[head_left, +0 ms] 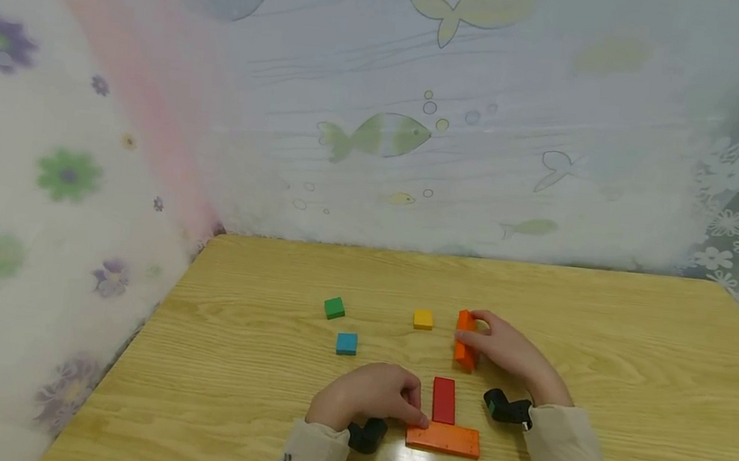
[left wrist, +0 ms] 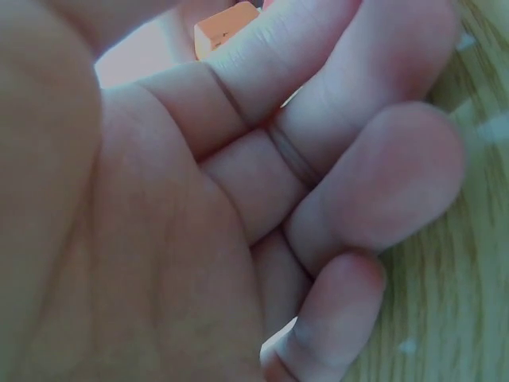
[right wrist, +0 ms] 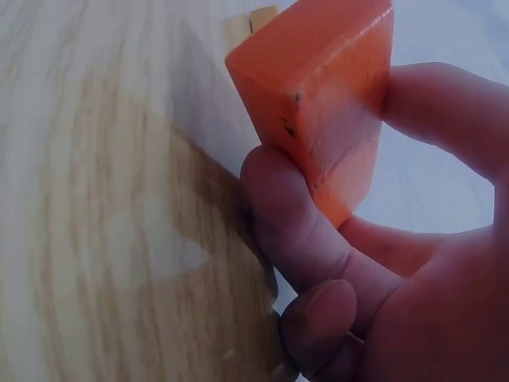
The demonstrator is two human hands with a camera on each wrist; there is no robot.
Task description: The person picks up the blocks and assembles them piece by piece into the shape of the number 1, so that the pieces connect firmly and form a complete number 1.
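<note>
Through my camera I see a wood-grained surface bearing a green block, blue block, yellow block, red block and flat orange block.

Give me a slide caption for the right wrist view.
A right hand holds an orange block at a wooden table.

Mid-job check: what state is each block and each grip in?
Left grip: fingers bent, touching the near orange block
Right grip: holding the far orange block
Near orange block: lying flat
Far orange block: held on edge; table contact unclear
Red block: flat, untouched by either grip
Green block: flat, apart
Yellow block: flat, apart
Blue block: flat, apart
</note>
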